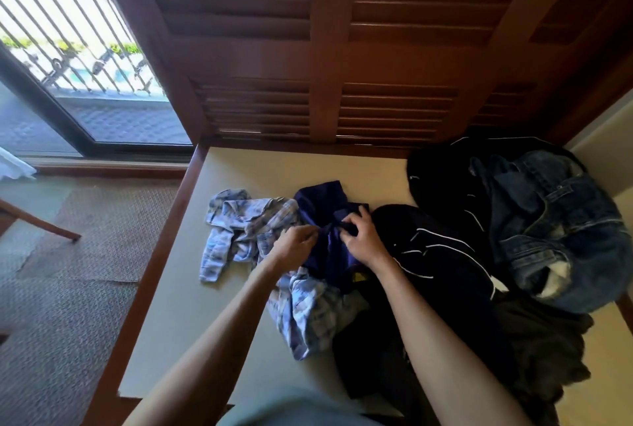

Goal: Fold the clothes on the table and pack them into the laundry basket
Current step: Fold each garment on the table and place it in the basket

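A dark blue garment [325,209] lies crumpled in the middle of the cream table [191,288]. My left hand [296,244] pinches its left edge and my right hand [359,237] grips a fold of it. A light blue plaid shirt [239,223] lies bunched under and left of it. A black garment with white piping [438,254] spreads to the right. Blue jeans [555,220] sit heaped at the far right. No laundry basket is visible.
A dark olive garment [541,350] lies at the table's near right. Wooden louvred doors [325,48] stand right behind the table. The table's wooden left edge [161,247] drops to carpet, with a chair leg [44,223] and a glass door [68,48] beyond.
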`<state>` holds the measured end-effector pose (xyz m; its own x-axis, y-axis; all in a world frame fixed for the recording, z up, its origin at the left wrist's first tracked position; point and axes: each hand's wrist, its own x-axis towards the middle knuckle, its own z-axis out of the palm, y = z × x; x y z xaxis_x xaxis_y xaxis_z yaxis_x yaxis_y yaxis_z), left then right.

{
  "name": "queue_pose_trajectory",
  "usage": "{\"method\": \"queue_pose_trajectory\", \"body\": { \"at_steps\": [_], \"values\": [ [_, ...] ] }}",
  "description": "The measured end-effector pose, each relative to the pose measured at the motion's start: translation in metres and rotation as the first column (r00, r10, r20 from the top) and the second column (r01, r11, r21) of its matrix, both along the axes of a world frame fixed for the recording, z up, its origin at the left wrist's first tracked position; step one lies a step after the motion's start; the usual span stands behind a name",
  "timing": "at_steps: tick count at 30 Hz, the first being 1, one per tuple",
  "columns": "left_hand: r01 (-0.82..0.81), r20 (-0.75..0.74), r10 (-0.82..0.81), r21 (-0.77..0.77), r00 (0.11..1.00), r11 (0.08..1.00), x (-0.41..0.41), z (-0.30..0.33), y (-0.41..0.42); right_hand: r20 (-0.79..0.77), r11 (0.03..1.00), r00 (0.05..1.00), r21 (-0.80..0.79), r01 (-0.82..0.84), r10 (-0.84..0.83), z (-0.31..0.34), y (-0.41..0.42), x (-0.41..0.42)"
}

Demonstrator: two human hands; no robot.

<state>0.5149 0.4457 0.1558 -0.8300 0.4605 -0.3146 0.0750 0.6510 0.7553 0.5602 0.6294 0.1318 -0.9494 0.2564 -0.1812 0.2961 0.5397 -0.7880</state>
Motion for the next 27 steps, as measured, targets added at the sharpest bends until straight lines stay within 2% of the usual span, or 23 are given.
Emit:
{"method": "queue_pose_trajectory", "body": {
  "at_steps": [1, 2, 4, 5, 7, 9, 14, 18, 22, 24, 27],
  "values": [
    [-0.007, -0.062, -0.001, -0.124, 0.998, 0.992, -0.002, -0.005, -0.007, 0.058, 1.0, 0.998, 0.006, -0.017, 0.017, -0.007, -0.005, -0.003],
    [0.011, -0.039, -0.021, -0.238, 0.999, 0.971, -0.003, -0.01, -0.016, 0.114, 0.999, 0.993, 0.03, -0.038, 0.035, -0.017, -0.01, -0.004],
    [0.128, 0.109, -0.092, -0.39, 0.99, 0.912, 0.004, -0.021, -0.038, 0.199, 0.983, 0.978, 0.16, -0.092, 0.059, -0.032, -0.015, 0.002],
    [0.197, 0.127, -0.156, -0.45, 0.979, 0.871, 0.01, -0.028, -0.049, 0.206, 0.963, 0.976, 0.245, -0.116, 0.065, -0.035, -0.015, 0.007],
    [0.204, 0.019, -0.226, -0.511, 0.974, 0.835, 0.024, -0.047, -0.068, 0.19, 0.932, 0.98, 0.341, -0.121, 0.057, -0.036, -0.013, 0.012],
    [0.112, -0.109, -0.193, -0.508, 0.975, 0.854, 0.032, -0.053, -0.077, 0.171, 0.925, 0.985, 0.368, -0.093, 0.031, -0.035, -0.011, 0.015],
    [0.058, -0.151, -0.127, -0.398, 0.98, 0.916, 0.026, -0.049, -0.072, 0.197, 0.977, 0.973, 0.199, 0.079, -0.119, -0.028, -0.017, 0.019],
    [0.032, -0.229, -0.115, -0.336, 0.967, 0.941, 0.024, -0.039, -0.084, 0.261, 0.969, 0.965, 0.243, -0.043, -0.023, -0.029, -0.017, 0.02],
    [0.01, -0.275, -0.08, -0.249, 0.958, 0.968, 0.003, 0.01, -0.084, 0.198, 0.967, 0.978, 0.253, 0.009, -0.061, -0.029, -0.014, 0.03],
    [0.028, -0.185, -0.048, -0.106, 0.982, 0.994, -0.016, 0.044, -0.091, 0.211, 0.979, 0.976, 0.202, 0.012, -0.055, -0.037, -0.012, 0.034],
    [0.049, 0.134, -0.079, 0.215, 0.988, 0.975, -0.036, 0.064, -0.111, 0.203, 0.981, 0.974, 0.186, 0.062, -0.1, -0.055, -0.008, 0.033]
  ]
}}
